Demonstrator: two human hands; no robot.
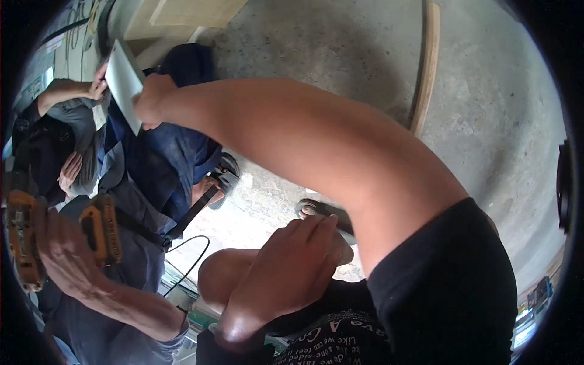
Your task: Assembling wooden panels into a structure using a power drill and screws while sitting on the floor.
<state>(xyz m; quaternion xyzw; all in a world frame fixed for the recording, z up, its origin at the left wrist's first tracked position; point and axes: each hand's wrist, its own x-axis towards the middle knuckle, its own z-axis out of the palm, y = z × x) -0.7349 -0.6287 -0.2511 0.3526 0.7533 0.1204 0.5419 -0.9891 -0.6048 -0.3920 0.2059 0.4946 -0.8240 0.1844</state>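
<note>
Right arm, nearest the camera, reaches across to the left; its right hand pinches the near edge of a white board, tilted at upper left, while a co-worker's hand grips the opposite edge. Left hand is bent before the chest, fingers together; cannot tell whether it holds anything. Another hand, lower left, grasps a drill.

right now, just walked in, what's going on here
The wearer's right hand, stretched out leftward, grips a white panel; another person's hand is at its left edge. The left hand is curled near the body; whether it holds anything is unclear. At lower left, a co-worker's hand grips a yellow power tool.
</note>
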